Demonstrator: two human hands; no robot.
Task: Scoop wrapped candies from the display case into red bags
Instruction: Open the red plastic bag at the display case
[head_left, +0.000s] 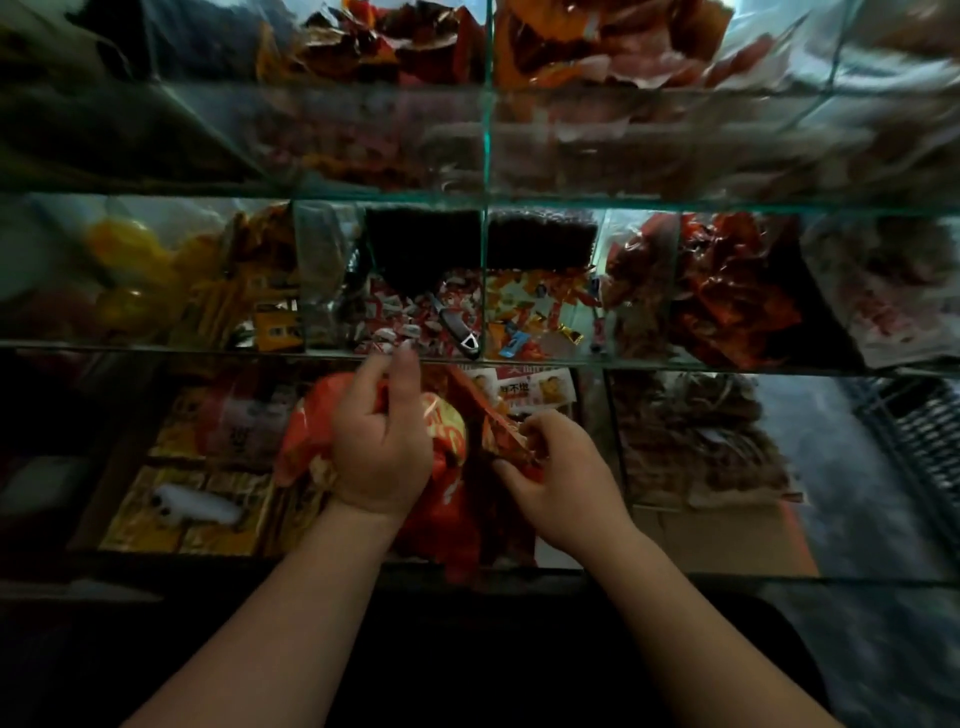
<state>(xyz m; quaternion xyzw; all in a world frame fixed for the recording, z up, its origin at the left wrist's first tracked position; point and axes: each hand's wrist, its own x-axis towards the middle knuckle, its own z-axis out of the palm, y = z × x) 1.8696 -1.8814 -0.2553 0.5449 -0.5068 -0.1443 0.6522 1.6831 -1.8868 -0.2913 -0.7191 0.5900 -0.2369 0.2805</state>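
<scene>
A red bag (447, 441) with gold print hangs between my hands in front of the glass display case (485, 280). My left hand (382, 441) grips the bag's left side, fingers curled round the crumpled plastic. At the bag's right edge, my right hand (550, 467) pinches the rim. Just above them, a middle compartment holds red-and-white wrapped candies (400, 317). A scoop (457, 327) with a grey handle lies in that compartment, its handle toward me.
The compartment to the right holds orange and blue wrapped sweets (535, 312). Yellow packets (218, 296) fill the left bin and red packets (727, 291) the right one. Below the glass are gold boxes (197, 499) and a cardboard box (727, 535). Glass dividers separate all bins.
</scene>
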